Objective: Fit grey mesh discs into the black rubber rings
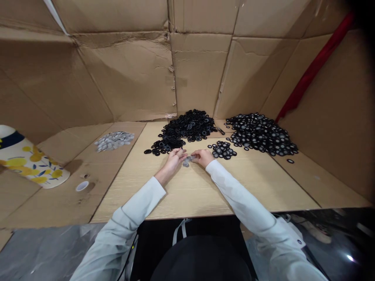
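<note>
- Lying on the tabletop between my two hands, a few small grey discs sit partly overlapped, where the fingertips of either side can reach them.
- My left hand is nearly closed, thumb and fingers drawn narrow beside the discs; from my remote view I cannot tell whether anything is pinched in it.
- My right hand points inward with its fingertips at the discs, also narrow. I cannot tell if one is gripped; the fine finger posture suits pieces this small and flat.
- Just beyond my left hand spreads a heap of black rings, near enough, I judge, to reach with little arm travel.
- Just beyond my right hand I see a small cluster of black rings with grey centres, apart from the larger heap of similar pieces behind it and to the right. That spacing probably makes the two groups easy to tell apart.
- A small dark tool rests between the two big heaps, too small for me to identify surely.
- Farther left, a pile of grey discs sits on cardboard, well apart from the rings, which likely prevents mixing.
- At my far left, a white roll and a lemon-patterned bottle stand outside the reach of my sleeves, presumably to avoid knocks.
</note>
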A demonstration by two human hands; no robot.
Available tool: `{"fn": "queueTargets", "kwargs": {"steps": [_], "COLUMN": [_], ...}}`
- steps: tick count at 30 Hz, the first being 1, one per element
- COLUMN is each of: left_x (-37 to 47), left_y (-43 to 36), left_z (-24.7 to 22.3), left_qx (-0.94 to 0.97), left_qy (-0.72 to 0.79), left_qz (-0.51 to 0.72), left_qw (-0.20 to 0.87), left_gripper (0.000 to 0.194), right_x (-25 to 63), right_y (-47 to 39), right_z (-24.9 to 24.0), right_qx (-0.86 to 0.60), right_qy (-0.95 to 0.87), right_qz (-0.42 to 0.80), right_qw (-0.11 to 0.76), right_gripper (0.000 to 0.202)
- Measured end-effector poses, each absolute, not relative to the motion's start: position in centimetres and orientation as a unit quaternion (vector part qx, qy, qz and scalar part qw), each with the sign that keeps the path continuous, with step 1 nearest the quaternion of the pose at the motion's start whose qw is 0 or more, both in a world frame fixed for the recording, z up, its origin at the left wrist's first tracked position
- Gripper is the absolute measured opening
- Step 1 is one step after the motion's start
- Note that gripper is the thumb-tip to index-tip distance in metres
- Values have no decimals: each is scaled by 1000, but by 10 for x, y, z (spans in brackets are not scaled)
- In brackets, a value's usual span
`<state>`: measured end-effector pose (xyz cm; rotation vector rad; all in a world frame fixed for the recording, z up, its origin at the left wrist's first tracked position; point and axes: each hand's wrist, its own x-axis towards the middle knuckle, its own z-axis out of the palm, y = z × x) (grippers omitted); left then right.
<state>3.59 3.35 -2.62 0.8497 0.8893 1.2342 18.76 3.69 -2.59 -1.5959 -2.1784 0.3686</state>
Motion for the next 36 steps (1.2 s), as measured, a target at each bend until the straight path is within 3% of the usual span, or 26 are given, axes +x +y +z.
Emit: {"fn": "queueTargets", "kwargs": {"steps": [5,15,30,36], "left_x": [34,27,29,30], "left_y": [32,29,26,26], "left_z": [-23,-16,-15,-16], "left_qx": [282,272,266,254], "left_qy": [374,361,347,344], "left_qz": [492,456,502,511], "left_qw": [734,767,746,746], "left_gripper": [2,29,21,19], "right_x": [188,187,184,186], "right_y": [37,28,18,20], "right_z": [-24,-15,-7,-8], "right_qx": [-574,-581,-591,-583], "right_qy": [-783,-803,-803,-806], "right_qz": [133,55,2,0], "right_qw": [201,120,77,101], "right_gripper": [27,30,43,34]}}
